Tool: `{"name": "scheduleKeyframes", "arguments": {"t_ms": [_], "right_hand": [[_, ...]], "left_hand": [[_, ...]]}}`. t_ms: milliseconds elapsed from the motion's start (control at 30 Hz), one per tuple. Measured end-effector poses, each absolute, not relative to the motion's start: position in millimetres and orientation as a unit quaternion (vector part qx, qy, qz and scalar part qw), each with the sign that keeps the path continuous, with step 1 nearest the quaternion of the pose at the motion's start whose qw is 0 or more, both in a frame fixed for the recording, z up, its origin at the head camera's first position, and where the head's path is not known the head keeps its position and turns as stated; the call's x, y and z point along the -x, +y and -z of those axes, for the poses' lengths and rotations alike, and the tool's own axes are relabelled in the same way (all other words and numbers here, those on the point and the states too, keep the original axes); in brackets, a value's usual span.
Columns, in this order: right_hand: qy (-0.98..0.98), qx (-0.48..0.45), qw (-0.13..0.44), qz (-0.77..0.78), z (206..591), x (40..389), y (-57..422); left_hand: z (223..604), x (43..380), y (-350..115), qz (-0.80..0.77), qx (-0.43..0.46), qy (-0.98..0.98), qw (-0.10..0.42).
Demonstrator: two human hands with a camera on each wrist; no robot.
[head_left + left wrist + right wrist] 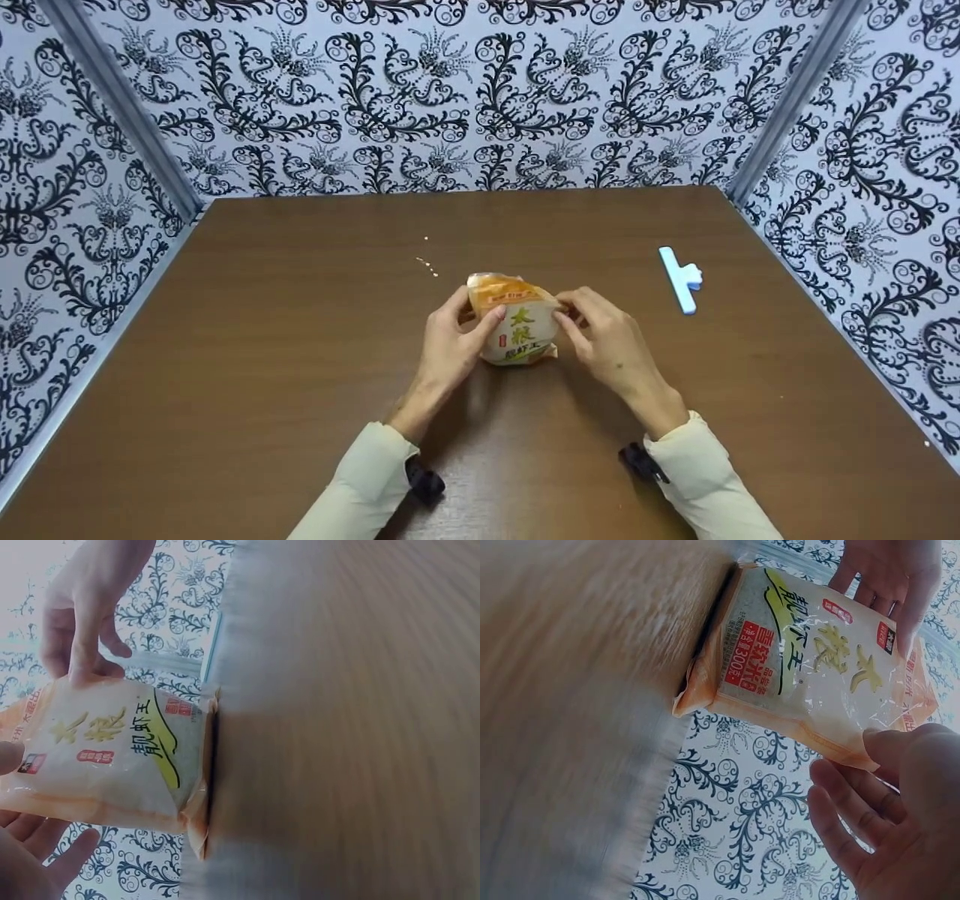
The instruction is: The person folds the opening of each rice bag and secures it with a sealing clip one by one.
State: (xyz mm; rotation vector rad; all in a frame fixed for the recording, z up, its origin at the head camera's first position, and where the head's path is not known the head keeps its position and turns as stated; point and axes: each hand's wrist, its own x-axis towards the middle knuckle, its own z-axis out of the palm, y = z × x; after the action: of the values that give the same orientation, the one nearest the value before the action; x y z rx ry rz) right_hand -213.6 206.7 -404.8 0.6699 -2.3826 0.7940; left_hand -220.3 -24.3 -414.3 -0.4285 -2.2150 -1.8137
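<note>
A small plastic bag of rice, orange at the top with Chinese lettering on a pale front, stands upright on the table between both hands. My left hand holds it at its left side, thumb across the front and the other fingers behind. On the opposite side, my right hand pinches the upper right edge between thumb and fingers. In the right wrist view the bag shows a red 300-gram label, with the right thumb on its edge. The bag's bottom meets the tabletop in the left wrist view.
A pale blue and white bag clip lies on the brown table, to the right beyond the right hand. Several small pale grains are scattered behind the bag. Patterned walls enclose the table at the back and sides.
</note>
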Motion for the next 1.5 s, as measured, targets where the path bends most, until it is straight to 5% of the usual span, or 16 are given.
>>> {"name": "scheduleKeyframes", "arguments": {"t_ms": [533,1133,1500], "right_hand": [[-0.869,-0.255,0.34,-0.252,405.7,216.4,204.9],[-0.859,-0.29,0.359,-0.223,401.7,216.9,207.0],[-0.863,-0.282,0.348,-0.235,405.7,215.7,205.3]], "left_hand": [[414.1,221.0,-16.0,0.636,0.123,-0.75,0.133],[412.6,222.0,-17.0,0.647,0.118,-0.739,0.147],[415.7,220.5,-18.7,0.66,0.113,-0.735,0.107]]}}
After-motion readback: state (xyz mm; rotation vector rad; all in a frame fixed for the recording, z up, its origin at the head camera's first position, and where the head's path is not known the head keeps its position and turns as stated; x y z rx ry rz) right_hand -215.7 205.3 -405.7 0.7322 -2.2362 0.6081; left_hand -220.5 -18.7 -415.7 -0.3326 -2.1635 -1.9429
